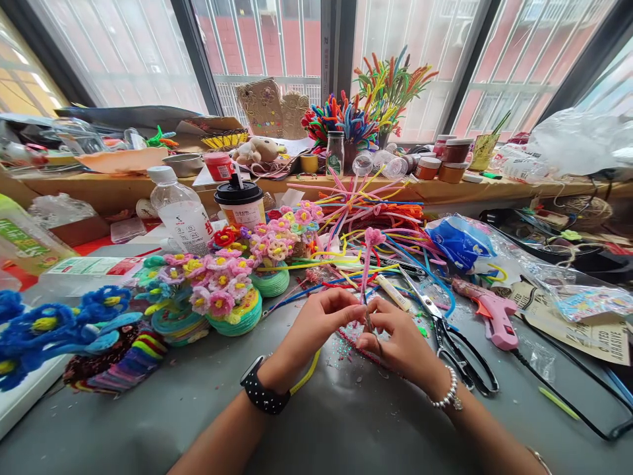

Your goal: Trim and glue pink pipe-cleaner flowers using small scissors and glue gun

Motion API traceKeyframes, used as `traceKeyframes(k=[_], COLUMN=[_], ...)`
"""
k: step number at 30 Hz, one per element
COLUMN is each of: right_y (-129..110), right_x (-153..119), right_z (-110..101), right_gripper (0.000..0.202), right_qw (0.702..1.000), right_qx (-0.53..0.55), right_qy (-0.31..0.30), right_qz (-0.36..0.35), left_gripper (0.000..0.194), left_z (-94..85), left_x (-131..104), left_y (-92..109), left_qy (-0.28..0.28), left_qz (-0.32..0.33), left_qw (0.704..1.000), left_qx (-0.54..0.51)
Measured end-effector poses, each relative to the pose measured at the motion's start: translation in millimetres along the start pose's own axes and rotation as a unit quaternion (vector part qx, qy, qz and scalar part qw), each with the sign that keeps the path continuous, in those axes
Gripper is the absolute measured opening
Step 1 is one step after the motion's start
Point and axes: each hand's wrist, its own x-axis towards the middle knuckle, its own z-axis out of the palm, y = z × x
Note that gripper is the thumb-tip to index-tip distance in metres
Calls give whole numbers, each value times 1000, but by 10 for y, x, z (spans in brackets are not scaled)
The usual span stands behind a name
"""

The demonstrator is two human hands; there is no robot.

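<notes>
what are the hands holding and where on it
Both hands, left and right, pinch the lower end of a pink pipe-cleaner stem; its fuzzy flower head stands up above the fingers.

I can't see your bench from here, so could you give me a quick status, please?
Both hands, left hand and right hand, pinch pink pipe-cleaner flower stem. Scissors beside right hand.

Grey table carries scissors, pink glue gun, pipe-cleaner flowers.
</notes>
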Motion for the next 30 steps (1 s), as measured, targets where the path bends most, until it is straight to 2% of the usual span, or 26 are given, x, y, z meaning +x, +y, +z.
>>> traceKeyframes(k=[4,9,16,24,30], right_y=[-28,-24,-4,-54,-47], right_x=[-3,-14,-14,-1,3], right_z=[2,13,3,-18,17], right_gripper=[64,64,67,69,65], right_qw=[997,992,991,992,991], right_qx=[52,77,88,104,116], right_qy=[-51,-92,-96,-76,-49], right_qz=[-16,-28,-24,-8,-35], left_gripper=[14,14,15,14,15], left_z=[-11,-14,2,4,-2], left_x=[-2,-6,-18,-20,-19], left_y=[9,5,30,28,18], left_qy=[-33,-48,-50,-68,-75], left_qz=[1,-5,-33,-32,-39], left_qw=[999,999,998,997,996], left_qx=[-17,-25,-31,-36,-38])
